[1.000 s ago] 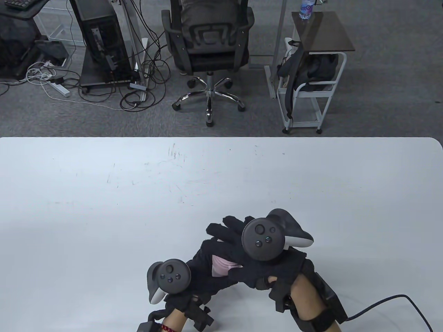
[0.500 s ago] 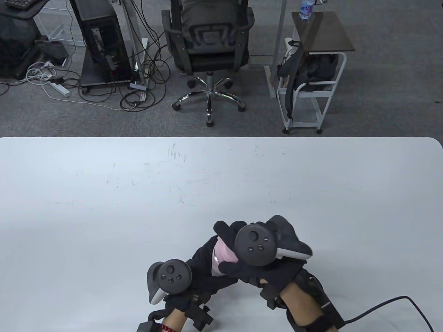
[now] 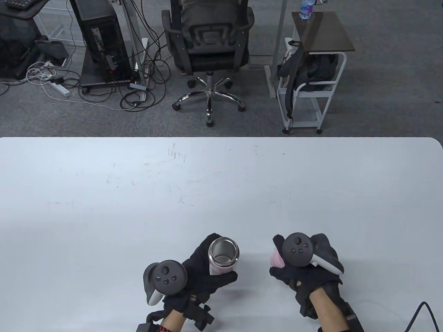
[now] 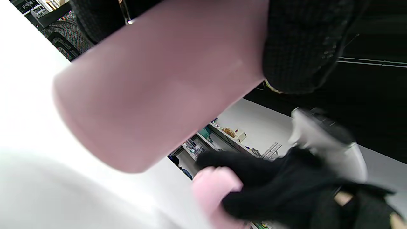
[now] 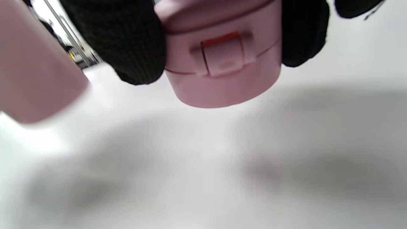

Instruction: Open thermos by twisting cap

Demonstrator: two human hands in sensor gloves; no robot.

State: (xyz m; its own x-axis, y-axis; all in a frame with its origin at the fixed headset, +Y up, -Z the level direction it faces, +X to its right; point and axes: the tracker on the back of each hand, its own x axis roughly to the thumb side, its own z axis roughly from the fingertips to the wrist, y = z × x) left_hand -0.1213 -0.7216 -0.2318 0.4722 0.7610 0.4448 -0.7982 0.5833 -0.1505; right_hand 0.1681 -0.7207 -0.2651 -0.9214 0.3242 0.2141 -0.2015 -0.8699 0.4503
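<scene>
My left hand (image 3: 204,269) grips the pink thermos body (image 3: 221,264), which stands near the table's front edge with its steel mouth (image 3: 224,251) open and uncapped. The body fills the left wrist view (image 4: 152,86). My right hand (image 3: 294,271) holds the pink cap (image 3: 276,259) a short way to the right of the thermos, apart from it. In the right wrist view the cap (image 5: 222,60) sits between my gloved fingers (image 5: 133,47) just above the table, with the thermos body (image 5: 35,70) at the left. The cap also shows in the left wrist view (image 4: 213,187).
The white table (image 3: 138,193) stretches away behind the hands. A black cable (image 3: 418,311) lies at the front right corner. Beyond the far edge are an office chair (image 3: 207,45) and a small cart (image 3: 311,69).
My right hand came off the top of the thermos with the cap and moved to the right. The thermos mouth is now uncovered. My left hand stayed on the body.
</scene>
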